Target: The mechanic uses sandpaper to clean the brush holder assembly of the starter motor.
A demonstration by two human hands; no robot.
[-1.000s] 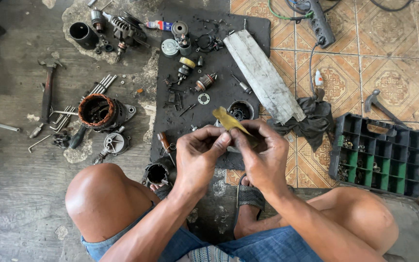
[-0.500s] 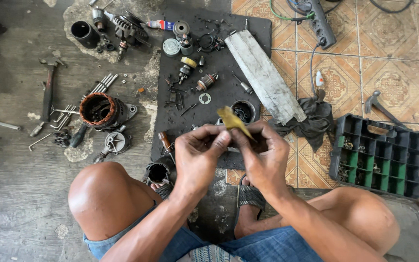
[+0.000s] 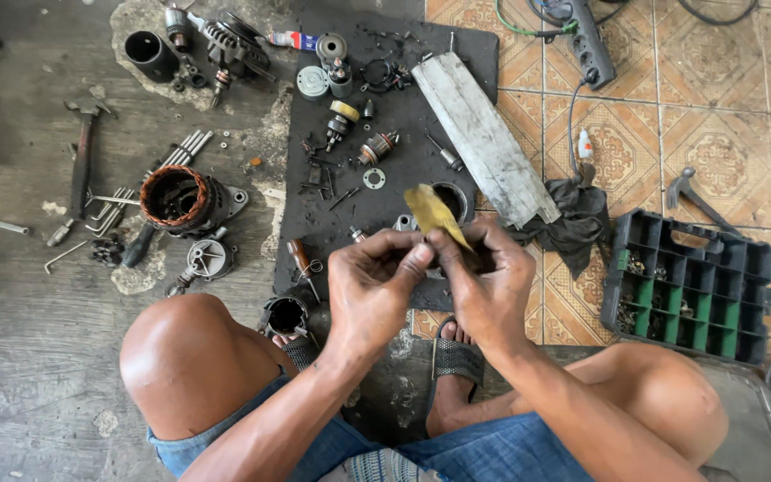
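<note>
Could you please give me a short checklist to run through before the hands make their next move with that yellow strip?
1. Yellow strip pinched by both hands: ok.
2. Left hand and right hand meet over the black mat: ok.
3. Small part under the fingers: cannot tell.
4. Screwdriver close by on the mat: ok.
5. Green parts tray beside the right knee: ok.

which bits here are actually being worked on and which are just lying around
In hand: yellowish sheet piece, pinched by left hand and right hand.

Lying about: hammer, copper-wound motor housing, metal plate, black rag, green parts organiser, power strip.
</note>
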